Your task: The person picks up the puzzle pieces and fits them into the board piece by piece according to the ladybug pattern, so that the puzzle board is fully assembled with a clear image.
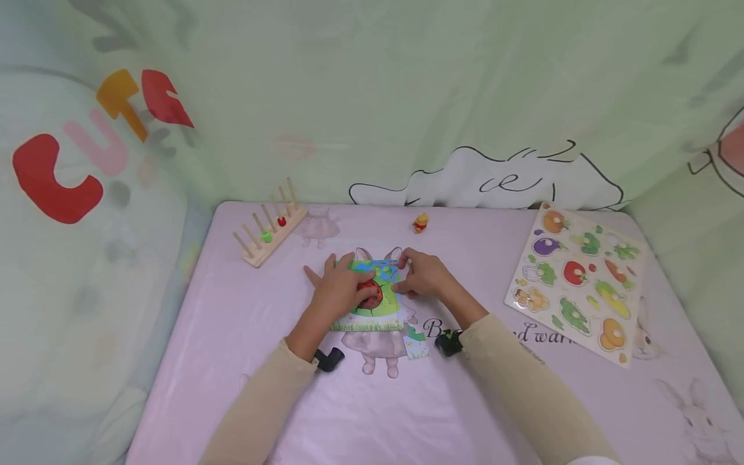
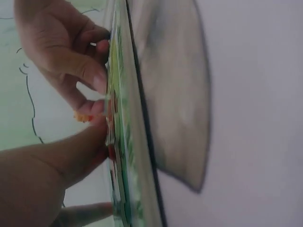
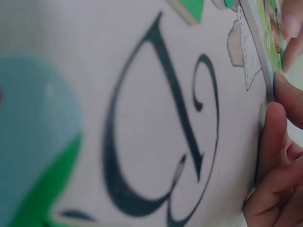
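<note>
A jigsaw puzzle (image 1: 378,323) with a red ladybug on green grass lies flat in the middle of the table. My left hand (image 1: 337,287) rests across its left side, fingers spread, the thumb beside the ladybug (image 1: 374,300). At the upper right corner my right hand (image 1: 427,274) bends thumb and index finger around a blue and green puzzle piece (image 1: 391,268). The fingers partly cover that piece. In the left wrist view, both hands (image 2: 61,52) meet along the puzzle's top face. One loose green and white puzzle piece (image 1: 417,345) lies just off the lower right corner.
A wooden peg rack (image 1: 276,236) with a green and a red bead stands at the back left. Behind the puzzle is a small yellow and red bear figure (image 1: 421,223). A vegetable picture board (image 1: 575,284) lies to the right. Printed curtains (image 1: 279,97) enclose the table.
</note>
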The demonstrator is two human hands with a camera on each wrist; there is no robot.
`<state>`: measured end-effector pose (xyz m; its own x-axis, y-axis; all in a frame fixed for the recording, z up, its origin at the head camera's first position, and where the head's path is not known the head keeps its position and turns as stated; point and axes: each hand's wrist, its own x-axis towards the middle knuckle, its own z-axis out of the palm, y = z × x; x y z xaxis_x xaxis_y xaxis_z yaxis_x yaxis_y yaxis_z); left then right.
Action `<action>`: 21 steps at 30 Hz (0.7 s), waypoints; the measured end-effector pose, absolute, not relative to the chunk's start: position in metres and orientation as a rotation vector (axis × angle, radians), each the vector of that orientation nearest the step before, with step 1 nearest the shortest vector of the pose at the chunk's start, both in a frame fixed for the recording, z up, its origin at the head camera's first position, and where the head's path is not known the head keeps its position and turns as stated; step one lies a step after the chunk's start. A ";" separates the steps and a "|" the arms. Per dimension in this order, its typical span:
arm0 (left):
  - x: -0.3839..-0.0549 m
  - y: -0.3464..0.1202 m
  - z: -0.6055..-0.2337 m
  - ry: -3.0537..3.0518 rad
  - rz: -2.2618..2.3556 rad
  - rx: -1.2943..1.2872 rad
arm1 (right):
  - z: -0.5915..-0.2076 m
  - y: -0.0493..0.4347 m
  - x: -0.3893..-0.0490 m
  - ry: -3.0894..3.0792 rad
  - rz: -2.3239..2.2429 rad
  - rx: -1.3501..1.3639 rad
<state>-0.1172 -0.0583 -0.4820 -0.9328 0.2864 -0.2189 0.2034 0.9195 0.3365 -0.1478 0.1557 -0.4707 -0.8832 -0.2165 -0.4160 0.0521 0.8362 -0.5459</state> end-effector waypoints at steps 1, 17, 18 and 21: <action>-0.117 -0.056 -0.482 2.823 0.429 0.350 | -0.471 0.156 -0.148 2.544 -0.773 -0.127; -0.120 -0.055 -0.488 2.895 0.344 0.310 | -0.473 0.164 -0.149 2.498 -0.799 -0.242; -0.120 -0.056 -0.488 2.896 0.357 0.310 | -0.473 0.164 -0.149 2.491 -0.810 -0.232; -0.121 -0.058 -0.490 2.896 0.425 0.313 | -0.474 0.163 -0.151 2.474 -0.825 -0.202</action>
